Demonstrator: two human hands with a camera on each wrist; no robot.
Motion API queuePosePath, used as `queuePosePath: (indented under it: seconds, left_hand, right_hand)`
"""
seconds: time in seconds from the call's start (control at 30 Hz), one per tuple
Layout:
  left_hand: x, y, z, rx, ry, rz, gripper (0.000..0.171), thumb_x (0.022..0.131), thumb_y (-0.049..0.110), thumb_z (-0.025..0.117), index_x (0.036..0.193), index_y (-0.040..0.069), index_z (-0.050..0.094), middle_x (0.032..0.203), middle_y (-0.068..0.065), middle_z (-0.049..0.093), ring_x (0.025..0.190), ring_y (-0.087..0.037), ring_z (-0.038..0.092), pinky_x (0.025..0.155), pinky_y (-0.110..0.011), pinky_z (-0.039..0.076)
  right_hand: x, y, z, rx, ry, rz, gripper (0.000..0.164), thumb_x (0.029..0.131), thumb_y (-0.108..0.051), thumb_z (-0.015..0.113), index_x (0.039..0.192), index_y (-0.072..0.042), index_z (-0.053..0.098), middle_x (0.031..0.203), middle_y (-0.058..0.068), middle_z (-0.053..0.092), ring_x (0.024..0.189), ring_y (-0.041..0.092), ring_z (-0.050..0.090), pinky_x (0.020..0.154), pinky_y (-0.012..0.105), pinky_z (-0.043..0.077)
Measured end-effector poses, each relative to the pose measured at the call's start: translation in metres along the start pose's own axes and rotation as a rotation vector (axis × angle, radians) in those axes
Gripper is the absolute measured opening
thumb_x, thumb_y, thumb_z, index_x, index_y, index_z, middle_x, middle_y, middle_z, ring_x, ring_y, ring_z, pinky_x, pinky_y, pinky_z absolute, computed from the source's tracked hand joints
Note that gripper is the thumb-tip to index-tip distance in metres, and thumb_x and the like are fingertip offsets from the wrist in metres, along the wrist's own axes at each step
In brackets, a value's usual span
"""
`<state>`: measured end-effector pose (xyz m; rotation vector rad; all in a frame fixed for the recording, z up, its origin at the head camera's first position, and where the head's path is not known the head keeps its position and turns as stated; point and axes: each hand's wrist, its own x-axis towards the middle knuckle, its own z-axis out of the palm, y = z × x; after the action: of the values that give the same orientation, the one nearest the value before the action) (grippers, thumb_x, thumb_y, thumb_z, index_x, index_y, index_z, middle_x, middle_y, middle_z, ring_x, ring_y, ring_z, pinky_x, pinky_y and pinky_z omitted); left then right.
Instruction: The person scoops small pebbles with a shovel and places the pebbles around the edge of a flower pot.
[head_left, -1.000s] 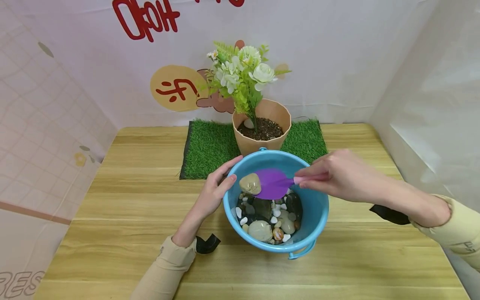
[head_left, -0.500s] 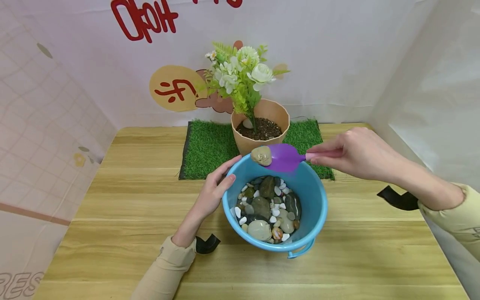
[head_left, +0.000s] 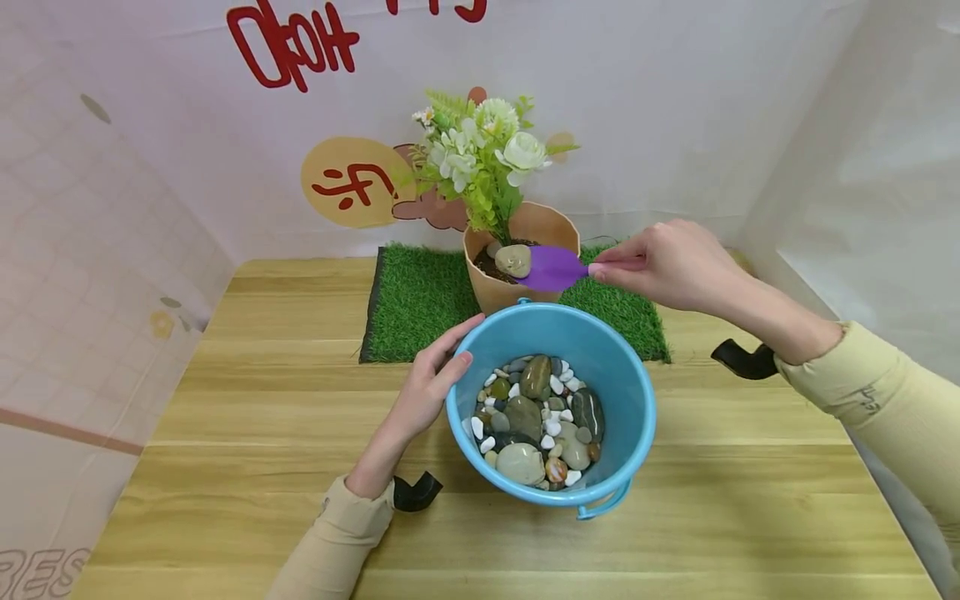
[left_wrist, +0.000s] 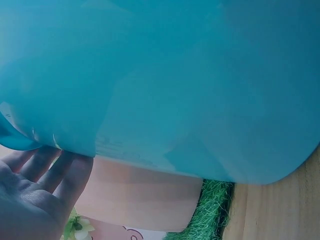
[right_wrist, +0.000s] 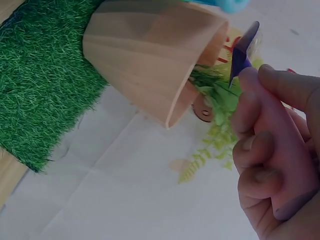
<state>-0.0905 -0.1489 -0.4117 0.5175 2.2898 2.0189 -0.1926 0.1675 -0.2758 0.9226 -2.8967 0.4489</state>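
Observation:
My right hand (head_left: 678,265) grips the pink handle (right_wrist: 280,135) of a trowel with a purple blade (head_left: 557,268). A beige stone (head_left: 513,261) lies at the blade's tip, over the opening of a tan flowerpot (head_left: 498,292). Dark soil, a pale stone (head_left: 492,249) and white flowers (head_left: 480,150) are in the pot. My left hand (head_left: 420,390) rests against the left side of a blue bucket (head_left: 637,408), its thumb at the rim. In the left wrist view its fingers (left_wrist: 70,177) lie fairly straight along the bucket's outside. Wet stones and white pebbles (head_left: 551,427) cover the bucket's bottom.
The pot stands on a green grass mat (head_left: 416,300) at the back of the wooden table (head_left: 262,417), just behind the bucket. The bucket's handle (head_left: 603,507) hangs at its front right. A printed white cloth (head_left: 652,108) rises behind the table.
My right hand has lifted the trowel with the stone out of the bucket and carried it back over the flowerpot. The left hand and the bucket have stayed in place.

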Motion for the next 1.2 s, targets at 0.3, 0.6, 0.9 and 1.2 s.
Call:
queuePosePath:
  seconds: [0.3, 0.6, 0.9, 1.2]
  left_hand:
    - [0.0, 0.001, -0.001, 0.005, -0.003, -0.005, 0.053, 0.107, 0.013, 0.046, 0.159, 0.004, 0.044, 0.148, -0.029, 0.06, 0.127, -0.05, 0.065, 0.097, -0.056, 0.064]
    - [0.001, 0.001, -0.001, 0.01, -0.001, -0.009, 0.053, 0.106, 0.013, 0.046, 0.159, 0.004, 0.045, 0.147, -0.029, 0.06, 0.127, -0.05, 0.066, 0.097, -0.056, 0.064]
    - [0.0, 0.001, 0.0, 0.008, 0.001, -0.014, 0.053, 0.106, 0.013, 0.046, 0.159, 0.005, 0.045, 0.146, -0.029, 0.061, 0.126, -0.049, 0.066, 0.096, -0.055, 0.065]
    - [0.0, 0.0, 0.001, 0.01, 0.004, -0.008, 0.053, 0.106, 0.013, 0.046, 0.159, 0.005, 0.045, 0.146, -0.029, 0.061, 0.126, -0.05, 0.066, 0.095, -0.058, 0.065]
  right_hand:
    - [0.035, 0.0, 0.012, -0.024, -0.086, 0.02, 0.025, 0.1, -0.039, 0.07, 0.111, -0.022, 0.085, 0.098, 0.002, 0.085, 0.088, 0.025, 0.079, 0.069, 0.043, 0.059]
    - [0.062, -0.005, 0.021, -0.087, -0.145, -0.023, 0.024, 0.1, -0.035, 0.07, 0.105, -0.018, 0.086, 0.089, 0.002, 0.083, 0.077, 0.021, 0.073, 0.065, 0.04, 0.056]
    - [0.081, -0.014, 0.031, -0.072, -0.243, 0.007, 0.029, 0.099, -0.035, 0.07, 0.115, -0.014, 0.083, 0.109, 0.009, 0.083, 0.095, 0.031, 0.08, 0.084, 0.048, 0.064]
    - [0.093, -0.022, 0.038, -0.105, -0.267, 0.052, 0.022, 0.094, -0.034, 0.072, 0.097, -0.018, 0.087, 0.094, 0.006, 0.084, 0.086, 0.028, 0.077, 0.076, 0.046, 0.062]
